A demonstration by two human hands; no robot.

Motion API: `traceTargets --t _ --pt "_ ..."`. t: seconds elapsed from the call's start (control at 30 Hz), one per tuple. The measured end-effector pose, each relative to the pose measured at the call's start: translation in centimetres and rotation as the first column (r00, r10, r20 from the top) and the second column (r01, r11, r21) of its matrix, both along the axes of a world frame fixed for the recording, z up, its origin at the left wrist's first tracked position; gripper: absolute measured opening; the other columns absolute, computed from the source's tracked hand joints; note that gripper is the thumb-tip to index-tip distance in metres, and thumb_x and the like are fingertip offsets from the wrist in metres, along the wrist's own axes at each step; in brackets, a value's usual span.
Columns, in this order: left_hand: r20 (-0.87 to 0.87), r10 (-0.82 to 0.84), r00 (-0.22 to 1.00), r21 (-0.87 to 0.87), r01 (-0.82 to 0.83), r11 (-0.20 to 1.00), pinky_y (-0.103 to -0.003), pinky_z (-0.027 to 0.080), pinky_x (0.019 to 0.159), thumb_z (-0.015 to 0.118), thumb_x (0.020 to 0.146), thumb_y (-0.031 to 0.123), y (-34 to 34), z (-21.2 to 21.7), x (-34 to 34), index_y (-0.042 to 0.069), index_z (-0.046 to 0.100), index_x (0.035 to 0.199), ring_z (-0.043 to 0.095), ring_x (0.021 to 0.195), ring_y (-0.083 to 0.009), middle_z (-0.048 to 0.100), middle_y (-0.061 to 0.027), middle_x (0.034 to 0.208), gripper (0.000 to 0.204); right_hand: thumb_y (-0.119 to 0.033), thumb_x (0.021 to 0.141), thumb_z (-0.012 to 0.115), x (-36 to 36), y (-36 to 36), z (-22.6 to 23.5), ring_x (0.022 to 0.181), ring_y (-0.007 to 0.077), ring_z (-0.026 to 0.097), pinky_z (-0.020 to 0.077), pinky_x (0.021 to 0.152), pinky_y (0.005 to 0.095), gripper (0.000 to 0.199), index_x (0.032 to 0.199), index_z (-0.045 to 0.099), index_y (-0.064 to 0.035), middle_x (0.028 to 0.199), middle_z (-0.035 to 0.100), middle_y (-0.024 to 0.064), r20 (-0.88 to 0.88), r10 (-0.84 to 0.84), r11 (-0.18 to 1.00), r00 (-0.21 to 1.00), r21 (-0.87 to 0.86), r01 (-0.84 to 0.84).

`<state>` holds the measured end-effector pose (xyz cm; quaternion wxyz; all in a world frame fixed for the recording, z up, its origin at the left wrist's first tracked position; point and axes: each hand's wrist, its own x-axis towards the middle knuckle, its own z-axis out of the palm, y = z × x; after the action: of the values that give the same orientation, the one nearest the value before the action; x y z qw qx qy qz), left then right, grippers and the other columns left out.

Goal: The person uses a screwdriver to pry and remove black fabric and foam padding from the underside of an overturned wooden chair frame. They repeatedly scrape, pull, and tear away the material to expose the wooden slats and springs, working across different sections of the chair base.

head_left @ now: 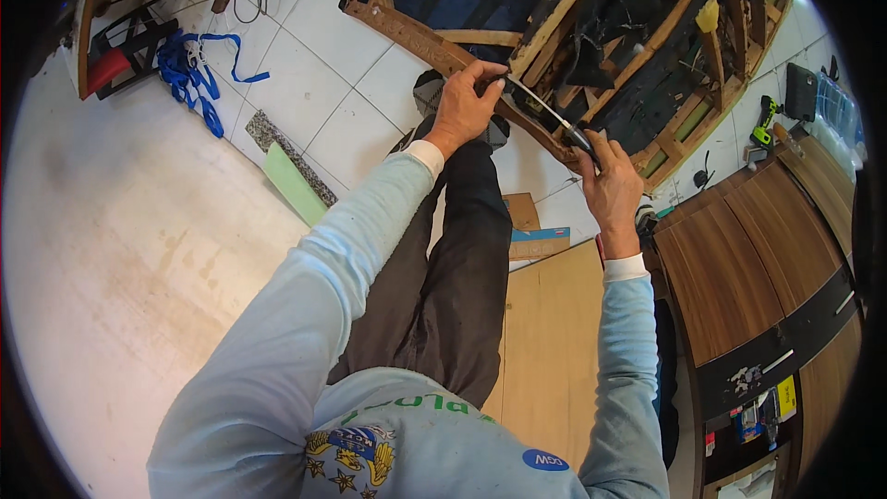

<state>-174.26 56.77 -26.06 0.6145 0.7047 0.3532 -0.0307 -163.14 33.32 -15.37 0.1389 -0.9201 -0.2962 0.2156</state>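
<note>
My right hand is closed round the dark handle of what looks like a screwdriver. Its thin, pale metal shaft slants up and left over the edge of a bare wooden furniture frame. At the far end of the shaft, my left hand rests by the frame's near rail, thumb and fingers pinched together. What lies between those fingers is mostly hidden. Torn black cloth hangs among the frame's slats, and a pale-bristled brush leans inside it on the right.
Blue strapping lies on the white tiles at left, near a green strip. A large pale board spreads along my left. Wooden cabinets stand at right, with a lime-green power tool beyond them. My feet are under the frame's near edge.
</note>
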Motion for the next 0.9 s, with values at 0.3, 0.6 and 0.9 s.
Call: traceTargets --t 0.3,0.6,0.9 --pt "0.078 0.081 0.994 0.075 -0.087 0.993 -0.04 0.052 0.095 0.07 0.094 0.016 -0.7 -0.9 -0.3 0.006 0.073 0.113 0.07 0.099 -0.0284 0.077 -0.0108 0.105 0.021 -0.024 0.09 0.077 2.6 0.6 0.7 0.084 0.0299 0.071 0.0566 0.068 0.0405 0.032 0.12 0.074 -0.0124 0.093 0.07 0.0079 -0.11 0.131 0.988 0.985 -0.069 -0.139" --pt "0.072 0.067 0.995 0.107 -0.075 0.991 -0.04 0.052 0.094 0.072 0.093 0.017 -0.6 -0.7 -0.3 0.008 0.074 0.112 0.069 0.098 -0.0279 0.077 -0.0097 0.104 0.021 -0.024 0.088 0.079 6.1 1.0 0.7 0.085 0.0323 0.071 0.0557 0.071 0.0421 0.032 0.116 0.076 -0.0099 0.094 0.072 0.0082 -0.215 0.131 0.991 0.968 0.018 -0.131" --pt "0.06 0.023 0.998 0.129 -0.03 0.991 -0.036 0.052 0.096 0.071 0.096 0.015 -0.4 -0.6 -0.4 0.005 0.072 0.117 0.07 0.105 -0.0236 0.076 -0.0102 0.111 0.023 -0.025 0.088 0.079 6.0 1.6 0.9 0.085 0.0373 0.072 0.0567 0.072 0.044 0.03 0.113 0.077 -0.0084 0.098 0.074 0.0145 -0.286 0.093 0.995 0.954 -0.004 -0.098"
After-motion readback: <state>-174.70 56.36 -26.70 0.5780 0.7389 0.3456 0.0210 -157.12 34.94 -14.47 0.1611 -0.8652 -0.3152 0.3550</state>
